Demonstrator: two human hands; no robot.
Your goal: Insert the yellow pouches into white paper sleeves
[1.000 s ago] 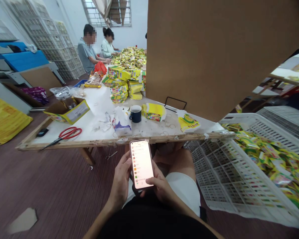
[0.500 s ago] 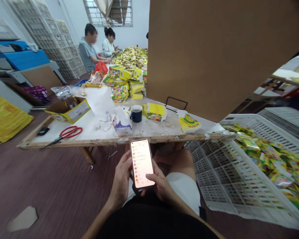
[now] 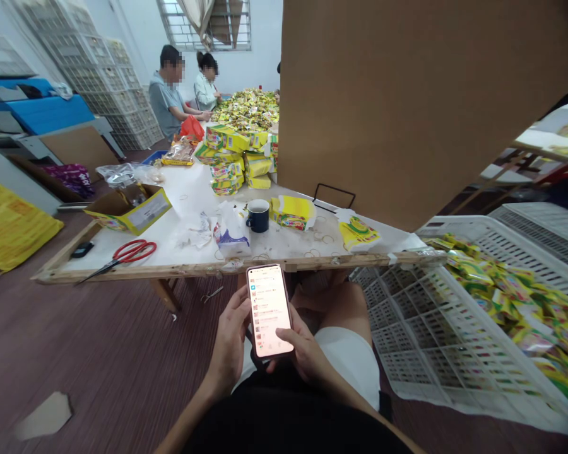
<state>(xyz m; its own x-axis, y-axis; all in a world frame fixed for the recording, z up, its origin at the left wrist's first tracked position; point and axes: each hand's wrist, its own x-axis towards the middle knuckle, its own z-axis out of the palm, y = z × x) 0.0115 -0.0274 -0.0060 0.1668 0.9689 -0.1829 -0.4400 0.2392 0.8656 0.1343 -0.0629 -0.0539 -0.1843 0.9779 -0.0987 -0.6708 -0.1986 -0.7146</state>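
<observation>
glass, lit white, is turned up toward the camera: a phone is held in both hands above the lap, at 6 o'clock in the view and just below the near edge of the table. its long axis is laid from 6 toward 12 o'clock, tipped slightly to 11, so the top end is pointed at the table edge and the bottom end at the body. the left hand is curled around the phone's left edge and back, with the fingers closed on it. the right hand is wrapped under the lower right corner, and its thumb is brought in from 3 o'clock and laid on the lower part of the screen, touching the glass. no other digit is seen on the screen, so the right hand is the nearer one to the displayed list. at 3 o'clock a white lattice crate is tilted toward the knees; yellow-and-green sachets are heaped in its far right part, while the near left part is bare lattice. at 10 o'clock on the table an open cardboard box is set, its contents not clearly made out. a dark mug is stood upright at 12 o'clock; what is in it cannot be told. red-handled scissors are laid near the table's front edge, well apart from both hands.
</observation>
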